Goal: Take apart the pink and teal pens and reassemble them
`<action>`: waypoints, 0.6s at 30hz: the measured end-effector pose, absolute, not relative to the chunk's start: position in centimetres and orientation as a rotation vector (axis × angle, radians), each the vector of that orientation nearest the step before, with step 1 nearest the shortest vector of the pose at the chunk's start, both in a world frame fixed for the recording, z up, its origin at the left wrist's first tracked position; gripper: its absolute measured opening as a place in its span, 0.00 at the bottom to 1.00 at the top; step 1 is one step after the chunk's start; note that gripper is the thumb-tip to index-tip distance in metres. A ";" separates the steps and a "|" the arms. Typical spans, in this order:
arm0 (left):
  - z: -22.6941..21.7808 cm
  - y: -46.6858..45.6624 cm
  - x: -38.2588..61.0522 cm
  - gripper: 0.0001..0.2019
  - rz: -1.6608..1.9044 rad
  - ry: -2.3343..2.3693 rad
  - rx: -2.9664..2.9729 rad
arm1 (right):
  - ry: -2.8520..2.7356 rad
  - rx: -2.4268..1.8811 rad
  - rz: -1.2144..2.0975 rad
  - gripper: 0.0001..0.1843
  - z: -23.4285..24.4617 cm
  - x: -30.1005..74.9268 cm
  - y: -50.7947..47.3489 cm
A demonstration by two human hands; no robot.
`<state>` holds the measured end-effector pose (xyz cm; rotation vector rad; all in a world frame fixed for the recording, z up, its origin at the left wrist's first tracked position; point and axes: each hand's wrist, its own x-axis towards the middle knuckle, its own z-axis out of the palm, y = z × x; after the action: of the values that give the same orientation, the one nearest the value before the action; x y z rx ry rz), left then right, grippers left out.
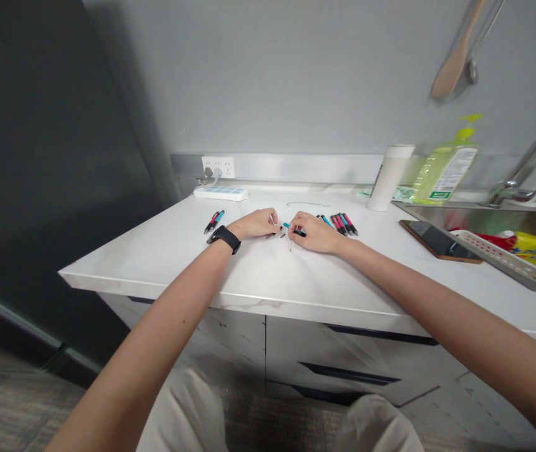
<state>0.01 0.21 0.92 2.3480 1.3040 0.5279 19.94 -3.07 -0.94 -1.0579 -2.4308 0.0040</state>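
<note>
Loose, matte beige trousers point(187, 408) fill the near edge, below flat drawer fronts point(343, 355) with dark, slanted grip recesses. Above runs the desk point(258, 276), a smooth white slab with faint marble veining along its squared edge. The left hand point(259, 222), below a black watch point(225, 238) with a flexible-looking strap, has its fingers curled down close to the surface; whether it grips anything is unclear. Just beside it, the right hand point(312, 232) pinches a slim teal-and-black pen point(298, 233) between thumb and fingers. Tiny pen parts point(282, 235) lie between the hands, too small to identify.

To the right rests a flat, glossy smartphone point(440, 241), near a perforated white plastic tray point(484, 243) at the metal sink point(460, 216). Pink, teal and black pens point(343, 224) lie side by side beyond the right wrist; two more pens point(214, 221) sit left of the left hand. Farther back are a thin bent strand point(308, 203), a white power strip point(221, 193), a pale cylinder point(389, 179) and a translucent yellow-green pump bottle point(447, 169). A wooden spatula point(454, 66) hangs against the smooth grey wall point(296, 75).
</note>
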 end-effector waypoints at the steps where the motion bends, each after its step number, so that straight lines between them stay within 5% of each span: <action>1: 1.0 0.1 0.0 0.10 0.518 1.307 2.357 | -2.434 -1.058 0.000 0.06 -1.0 20.0 -3.0; 18: 1.1 -0.1 0.2 0.10 0.554 1.240 2.323 | -2.440 -1.038 -0.020 0.08 -1.1 20.2 -2.6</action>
<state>0.24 -0.06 1.09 2.3230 1.2403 0.5540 20.19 -2.65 -1.14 -1.0376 -2.4402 -0.0196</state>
